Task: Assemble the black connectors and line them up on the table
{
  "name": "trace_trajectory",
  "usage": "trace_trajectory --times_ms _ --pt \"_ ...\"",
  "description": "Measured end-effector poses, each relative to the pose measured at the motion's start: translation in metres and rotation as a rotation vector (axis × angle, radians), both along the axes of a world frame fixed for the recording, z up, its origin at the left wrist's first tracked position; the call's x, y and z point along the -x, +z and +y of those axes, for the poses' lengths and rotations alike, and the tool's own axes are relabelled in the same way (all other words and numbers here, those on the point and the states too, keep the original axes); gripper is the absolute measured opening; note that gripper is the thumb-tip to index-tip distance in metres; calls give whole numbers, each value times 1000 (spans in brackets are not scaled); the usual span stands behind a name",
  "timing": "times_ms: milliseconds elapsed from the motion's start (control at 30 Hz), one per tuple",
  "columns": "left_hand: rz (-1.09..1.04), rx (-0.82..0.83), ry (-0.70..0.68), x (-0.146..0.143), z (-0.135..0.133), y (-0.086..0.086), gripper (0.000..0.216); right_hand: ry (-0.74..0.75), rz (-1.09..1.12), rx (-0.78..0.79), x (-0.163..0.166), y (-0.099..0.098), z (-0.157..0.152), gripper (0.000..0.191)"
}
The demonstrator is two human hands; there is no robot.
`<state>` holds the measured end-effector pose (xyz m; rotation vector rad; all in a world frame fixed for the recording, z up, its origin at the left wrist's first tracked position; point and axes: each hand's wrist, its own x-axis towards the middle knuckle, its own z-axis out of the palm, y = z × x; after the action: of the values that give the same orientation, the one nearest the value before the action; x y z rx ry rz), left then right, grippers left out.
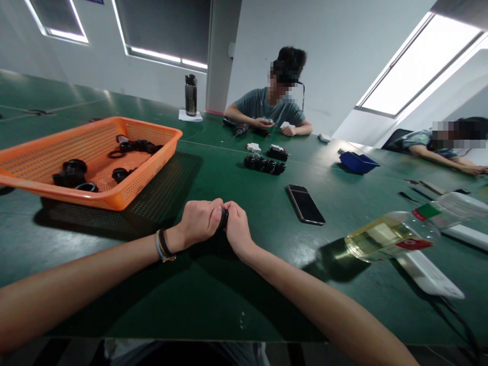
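Note:
Above the green table, my left hand and my right hand meet in front of me. Between them is a small black round part, mostly covered by my fingers, so its exact kind does not show. The fingers of both hands are closed around it. To the left stands an orange plastic basket holding several black round parts and black rings. A row of similar black parts lies on the table beyond my hands.
A phone lies right of my hands, near a bottle of yellow liquid and a white power strip. Farther back are a blue bin, a dark drink bottle and a power drill. Two people sit across the table.

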<state>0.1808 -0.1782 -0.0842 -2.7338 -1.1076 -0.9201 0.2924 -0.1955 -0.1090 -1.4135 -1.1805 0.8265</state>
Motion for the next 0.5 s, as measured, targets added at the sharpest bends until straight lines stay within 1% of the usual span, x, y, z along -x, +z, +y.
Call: trace_trajectory --times_ms 67,167,267,367,433,467,500 --pt "-59 119 28 -2 0 0 41 10 -62 -27 -2 2 2 21" --pt "-231 325 78 -6 0 -3 40 -14 -222 -119 -7 6 4 19" --pt "-428 584 93 -10 0 -7 41 -19 -457 -297 -13 8 4 17" --pt "-587 833 86 -13 -2 -12 43 55 -676 -541 -20 7 3 15" --pt "-648 932 98 -15 -4 -13 44 80 -757 -679 -23 7 1 14" --pt "-651 942 116 -16 -4 -13 44 76 -773 -719 -23 7 0 13" --pt "-628 914 136 -16 -5 -12 43 68 -775 -736 -23 8 0 13"
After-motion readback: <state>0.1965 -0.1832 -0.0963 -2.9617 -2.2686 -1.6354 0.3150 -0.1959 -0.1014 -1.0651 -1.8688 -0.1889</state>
